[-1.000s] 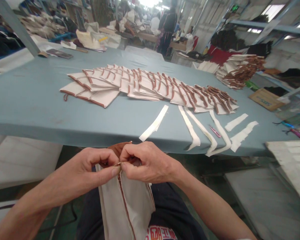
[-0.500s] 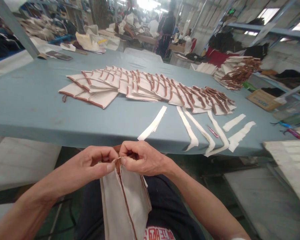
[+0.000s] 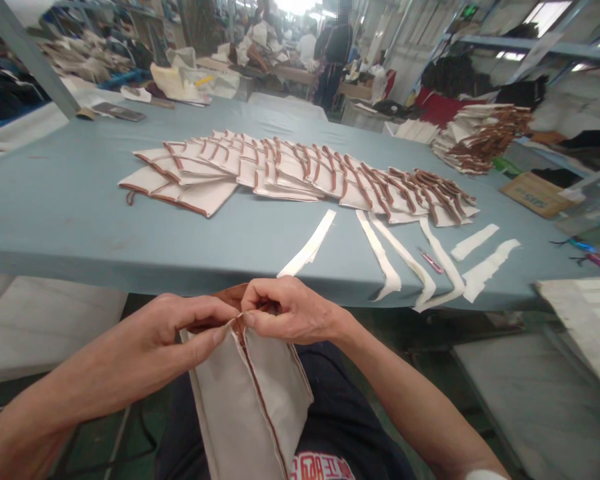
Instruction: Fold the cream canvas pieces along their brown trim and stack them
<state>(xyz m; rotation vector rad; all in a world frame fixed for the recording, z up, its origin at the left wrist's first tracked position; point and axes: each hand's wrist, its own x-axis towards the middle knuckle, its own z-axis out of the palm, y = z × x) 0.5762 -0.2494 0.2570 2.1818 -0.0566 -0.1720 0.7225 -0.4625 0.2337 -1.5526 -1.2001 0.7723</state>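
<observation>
Over my lap hangs a cream fabric pouch with a brown line, apparently a zipper or trim, running down its middle. My left hand pinches the left side of its top edge between thumb and fingers. On the right side of the same edge, my right hand is closed in a pinch, close beside the left fingertips. Brown material shows in the small gap between the two pinches. Part of the pouch's top lies hidden behind my fingers.
On the blue-grey table lies a long overlapping row of cream pouches with brown trim. Nearer are several white strips and a small pink tool. A stacked pile and a cardboard box stand at right.
The pouch has spread wider and its lower part has swung slightly right. My left hand has flattened a little over its top edge. Both hands keep their pinch.
</observation>
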